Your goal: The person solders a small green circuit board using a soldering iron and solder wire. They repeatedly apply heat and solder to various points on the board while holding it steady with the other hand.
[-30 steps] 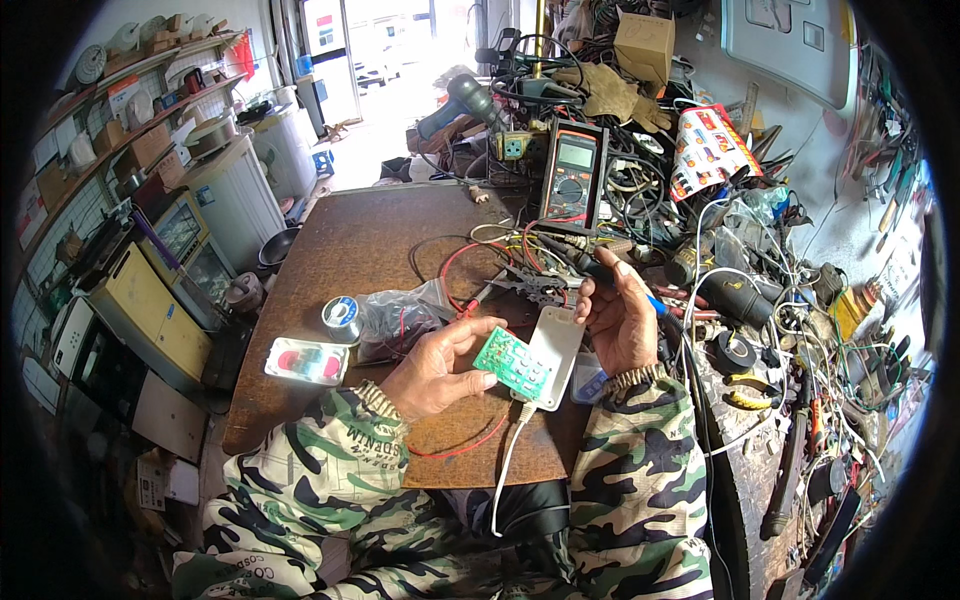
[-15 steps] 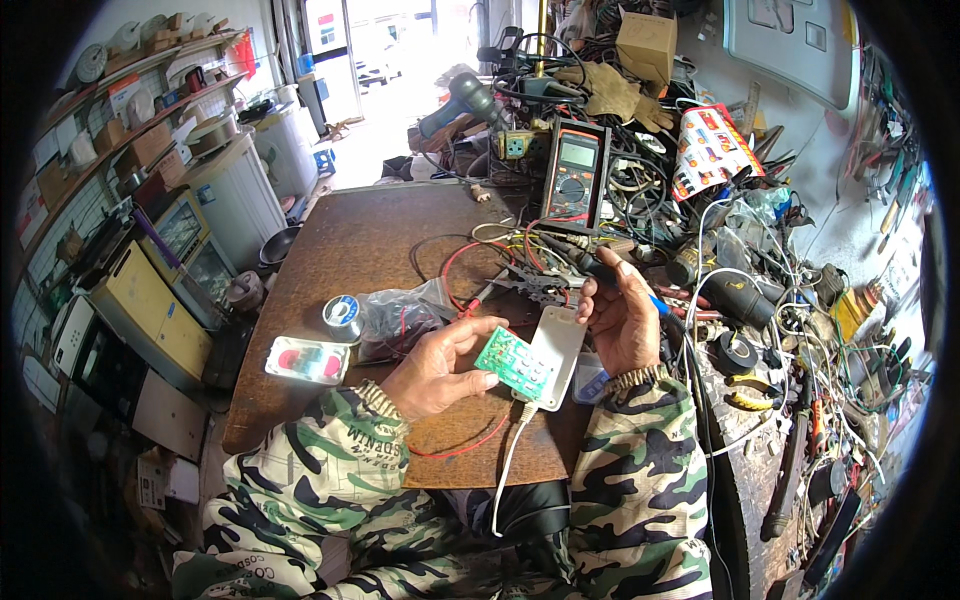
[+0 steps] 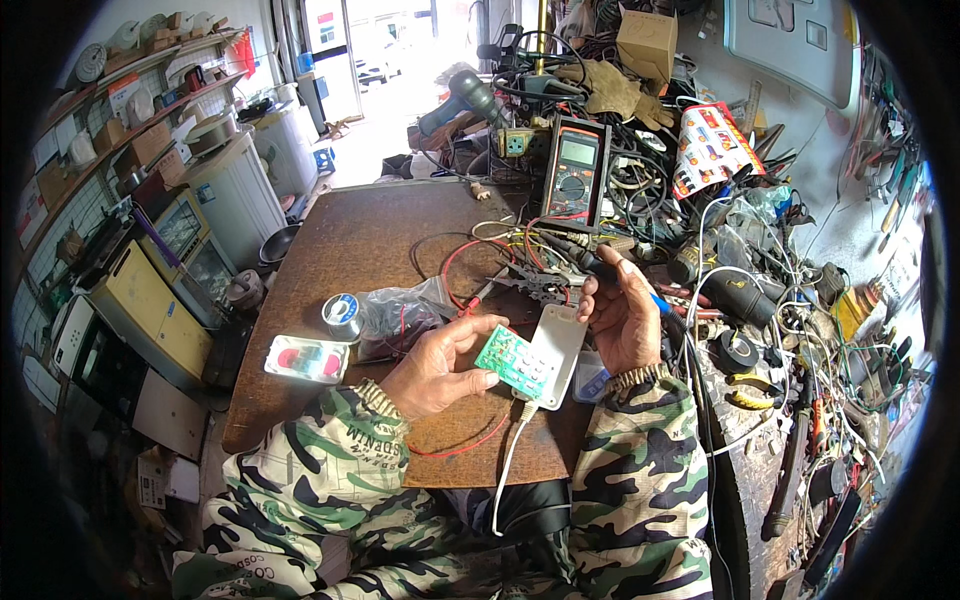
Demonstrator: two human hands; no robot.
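Note:
A small green circuit board is pinched between the thumb and fingers of my left hand. It overlaps a white plastic case, which lies tilted to its right. A white cable hangs from the case's lower end, over the table's front edge. My right hand is curled against the case's upper right edge, one finger raised; most of its grip is hidden. Behind that hand a blue-handled tool shows partly. Left of my left hand are a solder spool and a white shallow cover.
A clear plastic bag and red test leads lie on the brown table. A multimeter stands at its far right. Tangled cables, pliers and black tape crowd the right side. Shelves line the left wall.
The circuit board has tilted slightly in my left hand, with its lower right corner shifted a little right. My right hand and the case have hardly moved.

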